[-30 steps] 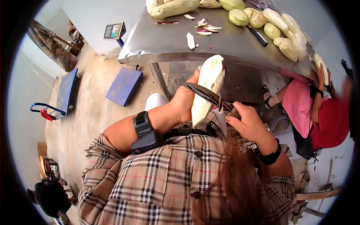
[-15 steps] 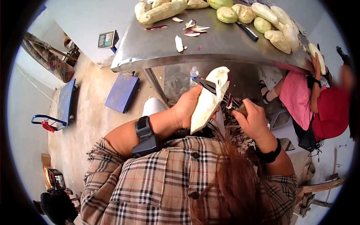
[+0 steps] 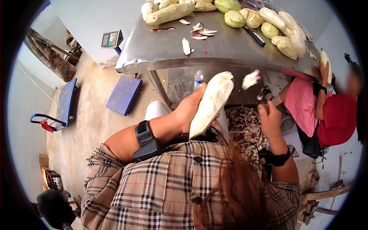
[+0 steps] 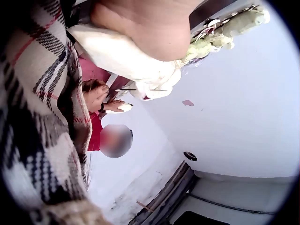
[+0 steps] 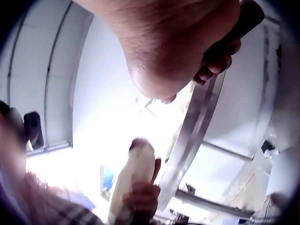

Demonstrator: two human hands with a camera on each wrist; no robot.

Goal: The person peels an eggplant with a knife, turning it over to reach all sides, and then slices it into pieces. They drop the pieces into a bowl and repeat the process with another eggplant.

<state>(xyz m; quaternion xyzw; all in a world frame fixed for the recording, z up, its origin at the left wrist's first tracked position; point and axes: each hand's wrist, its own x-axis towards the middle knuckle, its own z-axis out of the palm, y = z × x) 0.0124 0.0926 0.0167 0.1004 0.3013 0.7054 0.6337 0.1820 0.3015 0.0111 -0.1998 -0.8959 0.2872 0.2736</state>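
My left hand (image 3: pixel 190 108) grips a long peeled white eggplant (image 3: pixel 211 103), held tilted below the steel table's (image 3: pixel 161 42) front edge. In the right wrist view the same eggplant (image 5: pixel 135 178) shows with fingers (image 5: pixel 143 199) curled round its lower part. My right hand (image 3: pixel 269 117) is off to the right, apart from the eggplant, gripping a dark knife handle (image 3: pixel 262 98); the blade is hard to make out. A cut-off piece (image 3: pixel 251 79) hangs in the air between them. Peelings fill a basin (image 3: pixel 245 128) below.
Several peeled eggplants (image 3: pixel 285 27), loose peel strips (image 3: pixel 199 32) and a black knife (image 3: pixel 255 36) lie on the table. A person in pink and red (image 3: pixel 326 111) sits at the right. A scale (image 3: pixel 111 38), blue platform (image 3: pixel 123 95), trolley (image 3: pixel 63 103) and water bottle (image 3: pixel 197 78) stand left.
The knife has swept up and off the eggplant's tip to the right. A cut piece has flown off. My right hand has pulled away while my left keeps hold.
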